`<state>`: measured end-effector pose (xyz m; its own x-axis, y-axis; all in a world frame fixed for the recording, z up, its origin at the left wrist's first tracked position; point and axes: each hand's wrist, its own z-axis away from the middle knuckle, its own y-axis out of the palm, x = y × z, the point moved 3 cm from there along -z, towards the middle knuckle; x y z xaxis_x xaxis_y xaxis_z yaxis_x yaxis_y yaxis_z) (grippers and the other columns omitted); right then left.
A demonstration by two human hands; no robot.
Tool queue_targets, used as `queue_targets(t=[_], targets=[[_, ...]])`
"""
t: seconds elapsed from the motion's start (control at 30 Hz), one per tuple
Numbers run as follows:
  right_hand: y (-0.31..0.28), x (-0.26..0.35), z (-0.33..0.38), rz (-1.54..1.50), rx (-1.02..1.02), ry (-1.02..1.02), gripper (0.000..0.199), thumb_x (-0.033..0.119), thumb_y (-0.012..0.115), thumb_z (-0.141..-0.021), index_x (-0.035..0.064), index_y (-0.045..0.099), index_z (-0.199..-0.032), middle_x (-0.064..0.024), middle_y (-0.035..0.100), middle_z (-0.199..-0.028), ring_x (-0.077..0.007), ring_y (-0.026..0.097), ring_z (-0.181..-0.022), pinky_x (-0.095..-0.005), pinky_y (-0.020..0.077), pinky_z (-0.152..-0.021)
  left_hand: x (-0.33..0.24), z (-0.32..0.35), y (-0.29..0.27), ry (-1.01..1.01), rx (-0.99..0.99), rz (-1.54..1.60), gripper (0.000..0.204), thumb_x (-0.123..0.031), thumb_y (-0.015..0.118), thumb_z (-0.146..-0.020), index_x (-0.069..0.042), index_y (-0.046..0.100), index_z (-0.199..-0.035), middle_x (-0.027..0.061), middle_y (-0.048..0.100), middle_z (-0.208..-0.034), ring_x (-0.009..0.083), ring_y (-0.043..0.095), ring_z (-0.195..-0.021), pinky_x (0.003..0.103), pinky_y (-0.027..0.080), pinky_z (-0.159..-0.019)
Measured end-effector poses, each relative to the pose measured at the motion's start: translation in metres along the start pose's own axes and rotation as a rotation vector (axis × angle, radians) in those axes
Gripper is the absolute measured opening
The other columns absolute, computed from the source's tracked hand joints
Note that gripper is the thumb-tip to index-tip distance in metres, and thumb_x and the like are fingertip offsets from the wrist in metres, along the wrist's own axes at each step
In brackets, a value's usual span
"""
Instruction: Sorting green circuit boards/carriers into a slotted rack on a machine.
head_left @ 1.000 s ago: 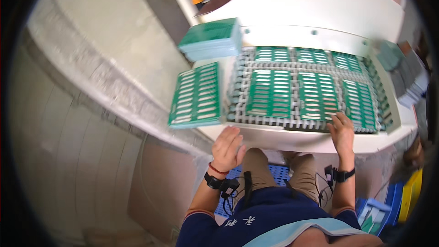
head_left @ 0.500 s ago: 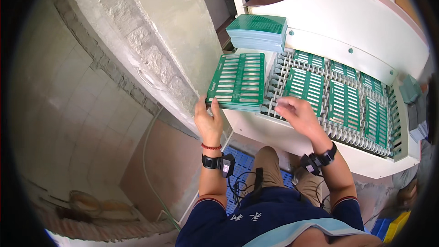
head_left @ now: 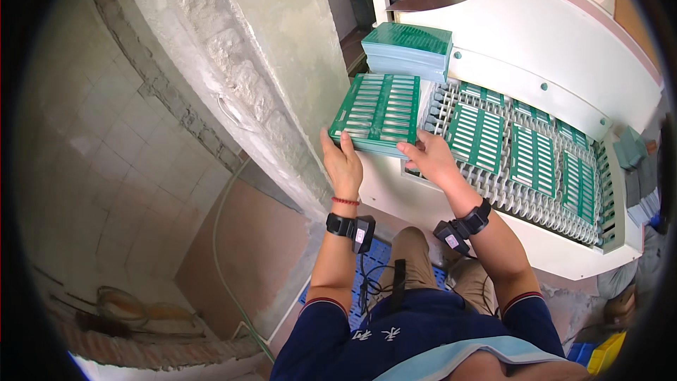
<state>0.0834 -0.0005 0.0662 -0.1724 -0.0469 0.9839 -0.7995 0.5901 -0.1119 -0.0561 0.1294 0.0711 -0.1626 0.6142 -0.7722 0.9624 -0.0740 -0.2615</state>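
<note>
A stack of green circuit boards (head_left: 381,107) with rows of pale slots lies at the left end of a roller conveyor (head_left: 486,189). My left hand (head_left: 343,164) is closed on the stack's near left corner, thumb over the edge. At the near right corner, my right hand (head_left: 432,159) grips the same stack with thumb and fingers. Whether the stack rests fully on the white ledge beneath is hidden. Several similar boards (head_left: 474,135) lie flat on the conveyor to the right.
Behind my stack stands a taller pile of green boards (head_left: 407,44). The white machine housing (head_left: 508,35) rises behind the conveyor. A rough concrete pillar (head_left: 282,42) is close on the left. More stacked pieces (head_left: 638,183) stand at the far right, and a blue slatted mat (head_left: 381,254) lies underfoot.
My right hand has moved left from beside the conveyor boards and closed on the stack's right corner. My left hand keeps its hold. The whole view has shifted slightly.
</note>
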Motion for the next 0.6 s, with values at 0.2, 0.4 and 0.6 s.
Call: queue_targets(t=[0.2,0.4,0.6], targets=[[-0.012,0.001,-0.002,0.524,-0.136,-0.158,0.047,0.037,0.065,-0.079,-0.0079,0.061,-0.091,-0.0114,0.061,-0.067,-0.0155,0.06,-0.056,-0.0258,0.0446,-0.05,-0.005,-0.005,-0.013,0.178,0.002,-0.304,0.043,-0.027,0.055,-0.086,0.007,0.048,-0.112,0.0275,0.052,-0.111,0.0424,0.048,-0.107,0.044,0.04,-0.089],[-0.018,0.019,0.005,0.398,-0.147,0.108,0.04,0.033,0.065,-0.079,-0.0072,0.062,-0.084,-0.0103,0.06,-0.063,-0.0162,0.061,-0.059,-0.027,0.0467,-0.046,-0.03,0.008,-0.016,0.449,-0.033,-0.582,0.037,-0.027,0.06,-0.083,0.006,0.057,-0.1,0.0268,0.051,-0.114,0.0439,0.045,-0.108,0.049,0.037,-0.092],[-0.02,0.016,0.014,0.123,-0.195,0.16,0.031,0.022,0.063,-0.081,-0.0087,0.061,-0.086,-0.0096,0.061,-0.068,-0.0124,0.06,-0.058,-0.0236,0.0476,-0.043,-0.038,0.019,-0.017,0.517,-0.014,-0.55,0.037,-0.025,0.062,-0.082,0.007,0.055,-0.099,0.0269,0.05,-0.113,0.0443,0.044,-0.109,0.051,0.036,-0.093]])
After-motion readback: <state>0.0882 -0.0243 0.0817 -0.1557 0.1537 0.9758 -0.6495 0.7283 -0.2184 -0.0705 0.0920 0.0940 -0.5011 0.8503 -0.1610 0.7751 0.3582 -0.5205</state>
